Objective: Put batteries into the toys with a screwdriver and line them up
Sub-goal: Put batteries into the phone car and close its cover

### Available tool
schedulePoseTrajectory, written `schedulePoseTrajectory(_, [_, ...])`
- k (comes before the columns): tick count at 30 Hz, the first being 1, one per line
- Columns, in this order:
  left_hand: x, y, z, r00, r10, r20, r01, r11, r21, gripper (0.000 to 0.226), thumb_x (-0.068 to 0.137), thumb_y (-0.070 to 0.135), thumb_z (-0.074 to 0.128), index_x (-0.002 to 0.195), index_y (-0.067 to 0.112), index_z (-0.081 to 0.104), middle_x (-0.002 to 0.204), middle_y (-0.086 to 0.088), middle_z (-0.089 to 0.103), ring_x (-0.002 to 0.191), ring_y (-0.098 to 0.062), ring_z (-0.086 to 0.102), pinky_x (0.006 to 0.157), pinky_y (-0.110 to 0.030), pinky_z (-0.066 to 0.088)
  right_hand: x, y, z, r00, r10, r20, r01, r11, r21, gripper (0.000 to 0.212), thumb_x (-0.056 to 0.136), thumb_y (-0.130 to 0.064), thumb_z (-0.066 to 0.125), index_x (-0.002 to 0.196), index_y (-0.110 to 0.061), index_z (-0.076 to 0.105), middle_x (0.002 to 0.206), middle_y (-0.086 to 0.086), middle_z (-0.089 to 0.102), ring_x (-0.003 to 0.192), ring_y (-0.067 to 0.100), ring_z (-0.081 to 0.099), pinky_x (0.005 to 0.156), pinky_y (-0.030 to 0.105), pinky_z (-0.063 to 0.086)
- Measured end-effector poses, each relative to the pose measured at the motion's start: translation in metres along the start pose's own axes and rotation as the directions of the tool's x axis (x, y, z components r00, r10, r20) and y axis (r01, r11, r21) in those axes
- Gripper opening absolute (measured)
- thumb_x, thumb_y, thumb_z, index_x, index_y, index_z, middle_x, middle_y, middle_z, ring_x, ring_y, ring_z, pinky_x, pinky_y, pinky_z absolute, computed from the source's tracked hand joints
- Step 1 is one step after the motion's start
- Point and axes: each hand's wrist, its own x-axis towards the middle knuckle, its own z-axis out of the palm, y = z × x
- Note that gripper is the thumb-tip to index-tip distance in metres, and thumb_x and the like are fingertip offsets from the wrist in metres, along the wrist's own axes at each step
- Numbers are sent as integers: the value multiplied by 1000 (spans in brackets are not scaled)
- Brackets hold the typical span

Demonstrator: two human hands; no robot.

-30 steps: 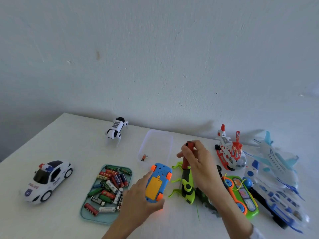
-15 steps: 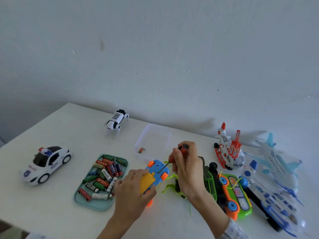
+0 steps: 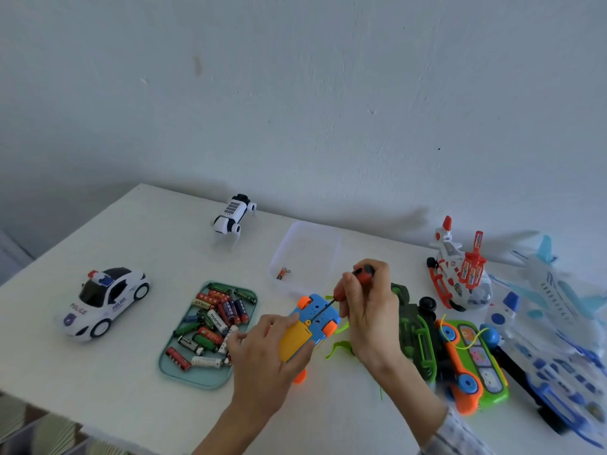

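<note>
left hand (image 3: pixel 266 359) gripping, right hand (image 3: pixel 368 310) pinching

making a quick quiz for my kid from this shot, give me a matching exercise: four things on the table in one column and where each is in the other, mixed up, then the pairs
Things
1. police car
2. batteries
3. screwdriver
4. blue toy car

Places
A. held in the right hand
B. in the teal tray
C. held upside down in the left hand
D. alone near the table's left edge

Pairs: 1-D, 2-B, 3-A, 4-C
</note>
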Motion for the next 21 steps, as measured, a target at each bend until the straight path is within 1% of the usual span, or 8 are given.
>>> schedulePoseTrajectory(1, [-1,1,0,1000,7,-2,-7,1000,-8,44,88,67,36,112,39,61,100,22,54,83,0,55,76,-29,16,3,0,0,998,56,-38,-54,998,40,13,96,-35,45,92,-24,41,66,6,61,47,10,51,47,25,43])
schedulePoseTrajectory(3, [-3,0,-1,1000,20,-5,-20,999,-26,41,93,65,29,113,43,57,101,22,51,83,0,54,76,-29,17,9,3,0,969,221,-110,-206,970,133,13,99,-23,44,88,-16,42,66,15,61,42,16,48,42,29,40])
schedulePoseTrajectory(5, [-5,-2,-1,1000,29,-1,-29,999,-32,36,94,64,28,115,45,52,103,23,50,85,3,50,78,-31,20,13,13,-1,910,387,-150,-351,910,220,18,100,-20,44,86,-10,41,65,19,60,38,18,45,37,27,35])
schedulePoseTrajectory(7, [-7,-3,0,999,32,-4,-32,999,-33,34,93,63,31,114,45,51,103,23,51,87,5,47,80,-34,24,13,25,0,848,506,-160,-448,843,296,19,100,-19,44,86,-6,43,63,19,58,34,19,43,34,26,33])
schedulePoseTrajectory(11, [-9,-2,0,999,36,0,-36,999,-21,32,91,62,36,116,47,49,105,23,52,89,6,48,84,-40,30,13,44,2,758,642,-118,-561,733,385,23,100,-19,44,94,3,49,58,17,55,31,19,42,31,24,31])
schedulePoseTrajectory(15, [-12,-3,-1,999,38,9,-38,999,-19,41,89,71,31,117,47,49,105,23,54,89,7,50,86,-41,29,14,49,2,680,732,-47,-635,620,461,22,100,-22,44,90,-2,48,56,13,54,33,18,41,31,23,30])
schedulePoseTrajectory(18, [-11,-3,-1,999,49,2,-49,999,-14,40,89,72,31,116,48,48,104,24,53,88,7,50,85,-41,31,16,40,-3,687,720,-99,-609,644,463,26,99,-26,46,80,-9,42,56,11,50,34,16,35,31,21,25])
schedulePoseTrajectory(21, [-10,-3,0,999,50,-12,-50,999,-1,36,91,69,29,115,49,47,103,23,53,86,5,51,85,-44,33,18,27,-11,769,637,-57,-561,714,419,28,94,-24,56,76,-13,38,51,2,35,38,12,28,33,22,26])
